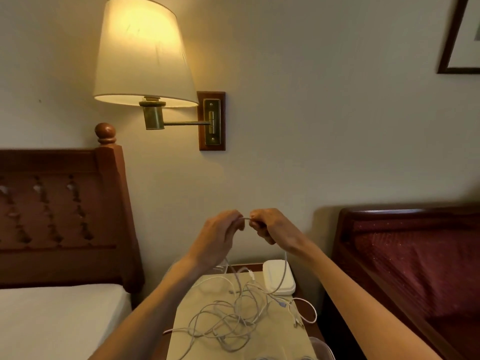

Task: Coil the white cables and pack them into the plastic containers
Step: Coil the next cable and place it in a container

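Head: left hand (220, 231), right hand (270, 226) grip cable (246, 218) between them (raised).

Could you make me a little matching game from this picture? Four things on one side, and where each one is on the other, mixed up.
Things:
1. white cable
2. tangled cables
3. white container
4. wall lamp

Places:
A. at the table's back right corner
B. mounted above the headboard
C. pinched between left hand and right hand
D. spread over the table top

Pairs: 1-C, 2-D, 3-A, 4-B
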